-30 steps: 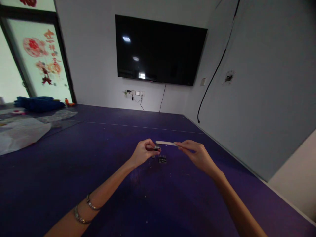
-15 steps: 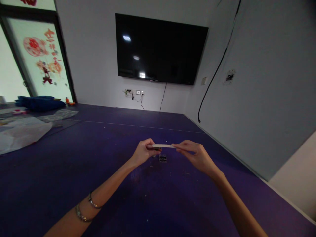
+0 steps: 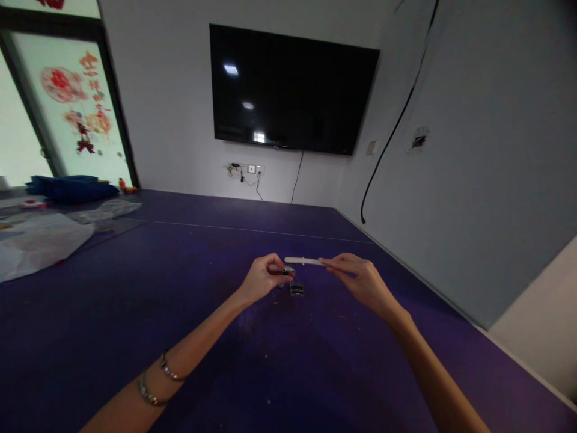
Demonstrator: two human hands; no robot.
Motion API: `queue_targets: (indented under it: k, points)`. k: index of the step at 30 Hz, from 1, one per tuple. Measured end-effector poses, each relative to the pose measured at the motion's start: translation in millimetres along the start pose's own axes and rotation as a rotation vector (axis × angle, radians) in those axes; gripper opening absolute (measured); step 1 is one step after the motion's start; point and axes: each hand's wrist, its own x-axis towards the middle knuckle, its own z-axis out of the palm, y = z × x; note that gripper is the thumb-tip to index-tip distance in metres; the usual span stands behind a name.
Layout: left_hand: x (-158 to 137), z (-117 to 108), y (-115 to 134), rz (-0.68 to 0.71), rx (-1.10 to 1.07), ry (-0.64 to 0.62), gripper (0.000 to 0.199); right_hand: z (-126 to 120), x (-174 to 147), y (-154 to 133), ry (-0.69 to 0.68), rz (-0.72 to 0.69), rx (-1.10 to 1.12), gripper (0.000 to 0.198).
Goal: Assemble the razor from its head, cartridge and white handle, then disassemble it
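Observation:
My right hand (image 3: 354, 276) pinches the right end of a thin white strip (image 3: 302, 261) between thumb and fingers. The strip is level, and its left end is free, just above and right of my left fingertips. My left hand (image 3: 264, 279) is closed on a small dark and silvery piece (image 3: 288, 272), too small to tell its kind. Just below it, on the purple surface (image 3: 270, 367), rests a small dark object (image 3: 297, 289) with lighter edges. A tiny pale item beside it is partly hidden by my left fingers.
At the far left lie a white plastic sheet (image 3: 40, 246) and a blue cloth bundle (image 3: 72, 188), with a small orange object (image 3: 126, 186) nearby. A black cable (image 3: 391, 144) hangs at the right wall. A television (image 3: 293, 90) hangs on the back wall.
The white strip has moved slightly up and right with my right hand, and its left end has come away from my left fingers. The small piece in my left hand shows more.

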Motion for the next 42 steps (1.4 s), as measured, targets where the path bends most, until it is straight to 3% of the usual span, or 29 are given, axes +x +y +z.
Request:
queue_targets:
  k: [16, 21, 37, 42]
  points:
    - [-1.2, 0.3, 5.2, 0.016, 0.058, 0.019, 0.027, -1.7, 1.1, 2.9, -0.084, -0.015, 0.164, 0.025]
    - [0.1, 0.8, 1.1, 0.015, 0.005, 0.016, 0.028, -1.3, 0.6, 6.3, -0.043, 0.007, 0.118, 0.026]
    - [-1.5, 1.7, -1.5, 0.022, 0.055, 0.007, 0.027, -2.4, 0.8, 3.4, -0.090, -0.014, 0.125, 0.026]
    - [-2.7, 3.0, 2.1, 0.015, 0.015, -0.002, 0.029, -3.2, 0.4, 5.3, -0.039, 0.014, 0.078, 0.026]
